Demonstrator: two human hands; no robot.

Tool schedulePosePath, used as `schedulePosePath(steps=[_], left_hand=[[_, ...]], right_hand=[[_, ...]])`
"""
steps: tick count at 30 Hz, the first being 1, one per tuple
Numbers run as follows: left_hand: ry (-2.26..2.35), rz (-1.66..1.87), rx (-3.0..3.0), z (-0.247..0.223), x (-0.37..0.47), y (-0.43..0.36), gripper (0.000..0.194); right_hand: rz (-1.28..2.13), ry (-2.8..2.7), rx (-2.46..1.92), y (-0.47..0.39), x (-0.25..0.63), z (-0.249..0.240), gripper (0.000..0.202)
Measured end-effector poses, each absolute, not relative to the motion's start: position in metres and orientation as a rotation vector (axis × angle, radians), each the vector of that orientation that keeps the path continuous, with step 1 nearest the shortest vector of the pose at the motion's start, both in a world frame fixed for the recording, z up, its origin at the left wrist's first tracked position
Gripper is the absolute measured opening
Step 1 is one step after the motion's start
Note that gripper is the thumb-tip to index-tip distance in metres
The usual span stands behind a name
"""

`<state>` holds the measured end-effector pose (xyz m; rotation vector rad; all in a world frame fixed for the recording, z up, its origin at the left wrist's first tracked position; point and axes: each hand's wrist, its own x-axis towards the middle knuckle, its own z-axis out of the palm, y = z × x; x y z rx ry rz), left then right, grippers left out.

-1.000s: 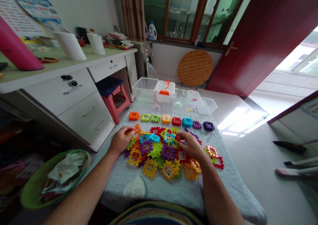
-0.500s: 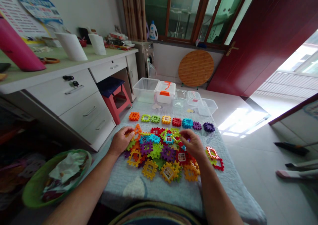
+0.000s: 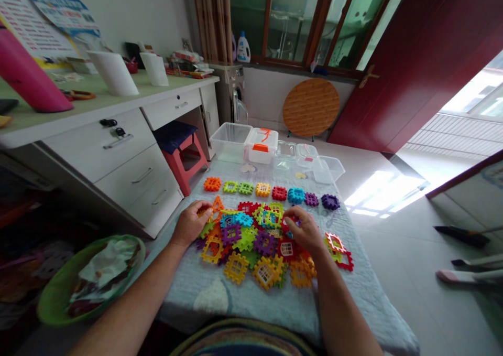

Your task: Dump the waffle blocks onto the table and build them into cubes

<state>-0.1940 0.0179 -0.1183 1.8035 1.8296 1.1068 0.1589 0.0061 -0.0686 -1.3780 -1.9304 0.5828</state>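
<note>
A heap of colourful notched plastic pieces lies on the cloth-covered table [image 3: 220, 314], among them a purple piece [image 3: 265, 243] and a yellow piece [image 3: 236, 267]. My left hand [image 3: 193, 220] rests at the heap's left edge, fingers curled beside an orange piece [image 3: 217, 205]; what they hold, if anything, is hidden. At the heap's right side, my right hand [image 3: 303, 227] reaches over the pieces with its fingers bent and a little apart. Behind the heap runs a row of small stacks, from an orange stack [image 3: 212, 184] to a dark purple stack [image 3: 330, 202].
Clear plastic boxes [image 3: 231, 136] and a lidded box with an orange latch [image 3: 262, 145] stand at the table's far end. Linked red and green pieces [image 3: 340, 251] lie to the right. A green basket [image 3: 51, 303] is at the lower left.
My right hand has shifted slightly, and the blue piece near its fingertips now lies lower among the green pieces. My left hand stays in place.
</note>
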Motion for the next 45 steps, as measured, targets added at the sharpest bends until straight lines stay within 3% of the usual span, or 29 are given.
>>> schedulePosePath(steps=[5,11,21,30,36,45], left_hand=[[1.829,1.098,1.816,-0.118,-0.194,0.018,0.026],[1.82,1.107,1.83,-0.117,-0.194,0.018,0.024],[1.822,1.104,1.821,-0.117,-0.194,0.017,0.024],[1.822,1.093,1.825,-0.113,-0.193,0.016,0.026],[1.825,1.11,1.835,-0.114,-0.192,0.016,0.025],[1.825,1.114,1.835,-0.119,-0.194,0.018,0.025]], right_hand=[[0.368,-2.024,-1.54,0.023,0.166,-0.078,0.024],[0.402,-2.222,-1.68,0.035,0.158,-0.078,0.05],[0.362,-2.247,-1.72,0.034,0.152,-0.076,0.055],[0.518,-1.961,-1.557,0.029,0.168,-0.085,0.043],[0.404,-1.966,-1.443,0.027,0.166,-0.083,0.013],[0.37,-2.003,-1.299,0.017,0.153,-0.077,0.014]])
